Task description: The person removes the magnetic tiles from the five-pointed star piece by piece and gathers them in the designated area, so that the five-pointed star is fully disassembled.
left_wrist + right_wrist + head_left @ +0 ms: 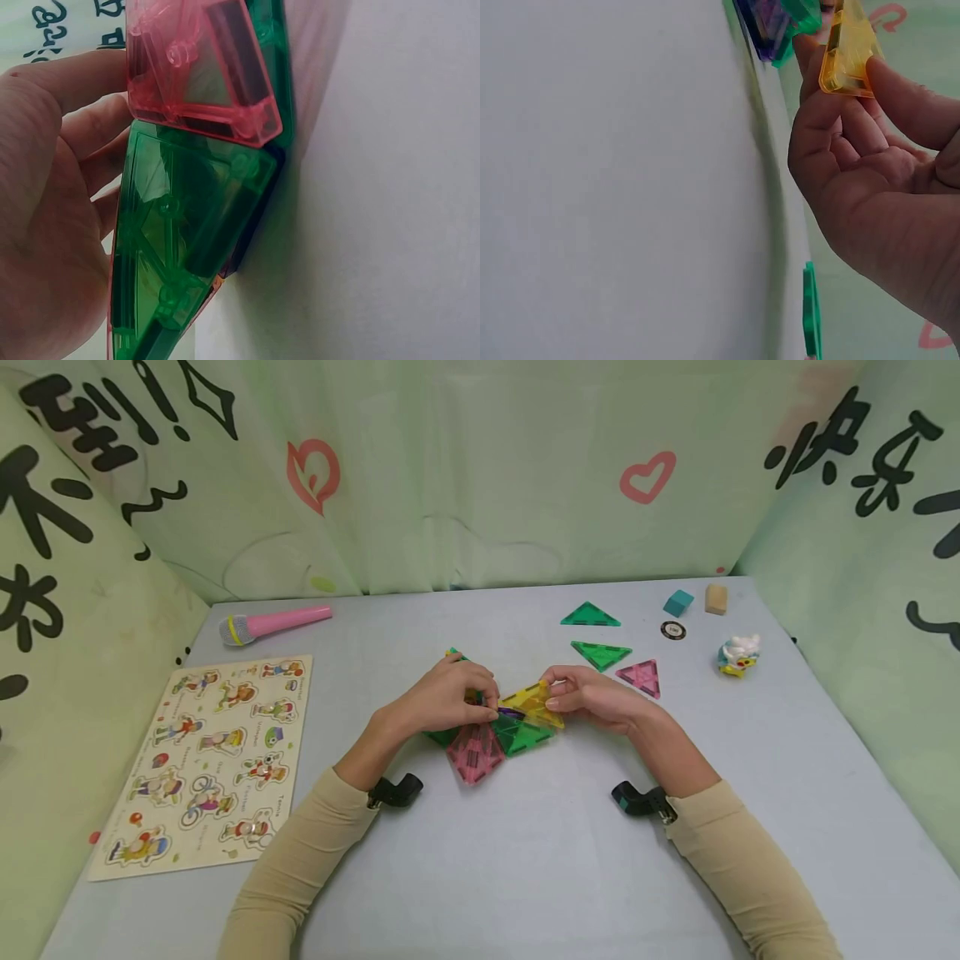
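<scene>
A cluster of joined translucent magnetic tiles stands on the table before me. Its near side shows a pink tile (pixel 476 753) beside a green tile (pixel 519 736). My left hand (pixel 453 692) holds the cluster from above and behind; in the left wrist view its fingers (pixel 82 79) reach behind the pink tile (pixel 196 64) and green tile (pixel 176 217). Between thumb and fingers, my right hand (pixel 596 695) pinches a yellow triangular magnetic tile (pixel 531 700). That yellow tile (pixel 849 56) overlaps the cluster's right top in the head view. A purple tile (pixel 761 26) shows low in the cluster.
Two green triangle tiles (pixel 590 614) and a pink triangle tile (pixel 642 677) lie beyond my right hand. Farther right are a teal block (pixel 678 602), wooden block (pixel 716 599), round disc (pixel 672 630) and small figurine (pixel 738 656). Left are a picture board (pixel 183 768) and pink toy microphone (pixel 281 622).
</scene>
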The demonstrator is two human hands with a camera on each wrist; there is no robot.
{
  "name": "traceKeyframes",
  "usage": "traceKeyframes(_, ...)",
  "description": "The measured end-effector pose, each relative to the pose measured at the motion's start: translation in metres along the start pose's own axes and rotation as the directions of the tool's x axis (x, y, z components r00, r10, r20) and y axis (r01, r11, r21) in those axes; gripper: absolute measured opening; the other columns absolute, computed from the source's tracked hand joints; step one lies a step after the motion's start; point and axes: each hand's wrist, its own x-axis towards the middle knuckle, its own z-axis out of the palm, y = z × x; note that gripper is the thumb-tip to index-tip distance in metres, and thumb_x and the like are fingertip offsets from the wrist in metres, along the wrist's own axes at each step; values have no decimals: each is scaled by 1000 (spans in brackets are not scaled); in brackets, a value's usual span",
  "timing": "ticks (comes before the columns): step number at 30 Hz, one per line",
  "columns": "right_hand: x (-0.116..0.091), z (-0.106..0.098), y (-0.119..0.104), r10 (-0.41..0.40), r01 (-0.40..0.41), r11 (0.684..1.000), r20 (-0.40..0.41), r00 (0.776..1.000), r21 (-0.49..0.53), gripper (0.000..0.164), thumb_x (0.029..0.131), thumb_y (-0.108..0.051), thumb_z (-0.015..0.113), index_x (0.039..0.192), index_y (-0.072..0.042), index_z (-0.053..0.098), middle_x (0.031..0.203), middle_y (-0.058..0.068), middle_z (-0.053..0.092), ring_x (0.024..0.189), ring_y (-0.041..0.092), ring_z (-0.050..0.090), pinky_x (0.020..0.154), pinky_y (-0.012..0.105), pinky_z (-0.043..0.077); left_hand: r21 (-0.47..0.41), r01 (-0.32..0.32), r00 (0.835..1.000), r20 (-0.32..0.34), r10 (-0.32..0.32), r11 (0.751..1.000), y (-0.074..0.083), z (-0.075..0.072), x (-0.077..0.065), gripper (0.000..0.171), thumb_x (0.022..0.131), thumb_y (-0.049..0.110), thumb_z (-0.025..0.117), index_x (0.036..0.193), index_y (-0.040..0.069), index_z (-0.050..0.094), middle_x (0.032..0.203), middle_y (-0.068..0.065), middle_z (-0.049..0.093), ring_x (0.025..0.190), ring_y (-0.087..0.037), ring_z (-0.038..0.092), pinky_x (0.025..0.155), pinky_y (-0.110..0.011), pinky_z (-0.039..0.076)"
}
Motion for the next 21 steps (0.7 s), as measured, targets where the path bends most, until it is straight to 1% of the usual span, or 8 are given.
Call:
traceKeyframes(3,-3,-8,-5,-16,21,999,-96,995,47,13,97,-2,56,106,-7,48,83,-5,63,81,11,58,73,21,50,-4,-1,1000,2,1,1000,0,0,0,17,90,29,74,75,29,67,99,14,68,130,-13,53,123,-55,11)
traceKeyframes(5,-5,-13,-8,-27,39,997,-174,984,63,12,97,-4,56,106,-6,48,87,-5,63,84,12,57,73,21,50,-7,-1,1000,5,1,1000,0,0,-1,17,90,29,73,75,29,66,99,14,68,129,-12,53,123,-55,11)
traceKeyframes(7,-3,-16,-13,-39,54,997,-255,966,54,12,98,-7,57,106,-5,48,92,-1,59,86,13,55,73,21,49,-5,2,1000,7,-2,1000,-1,-1,-1,17,90,29,73,75,29,66,99,14,67,130,-12,53,123,-56,11)
traceKeyframes(10,7,-18,-20,-63,67,998,-355,933,0,17,99,-10,58,109,-1,48,103,4,53,89,14,54,75,21,51,-1,15,1000,8,-15,1000,-2,-4,-3,17,90,29,74,74,30,66,98,15,66,129,-11,53,123,-55,10)
traceKeyframes(13,25,-20,-28,-62,57,998,-441,895,-25,20,99,-13,59,111,0,50,111,7,50,89,14,54,73,20,52,-1,22,1000,5,-22,1000,-2,-6,-4,17,89,29,74,74,30,66,96,15,66,127,-10,54,123,-55,11)
traceKeyframes(15,41,-22,-31,-47,43,999,-481,875,-21,23,98,-15,61,113,-1,52,114,7,50,88,14,56,73,19,52,-5,26,1000,8,-26,1000,-2,-6,-4,17,89,29,75,74,30,66,96,15,65,125,-9,54,124,-54,10)
traceKeyframes(18,64,-28,-35,-5,1,1000,-546,838,-8,23,97,-18,64,113,-4,55,112,6,52,86,14,56,73,20,53,-14,30,999,19,-30,999,-2,-4,-2,17,90,30,74,75,30,66,97,16,65,125,-7,54,124,-54,10)
traceKeyframes(21,85,-33,-38,15,-60,997,-606,795,-54,22,97,-21,65,112,-6,58,110,6,55,83,15,56,74,22,53,-19,39,999,34,-39,999,-1,-1,-1,16,90,31,73,76,31,66,99,16,65,126,-7,53,124,-54,9)
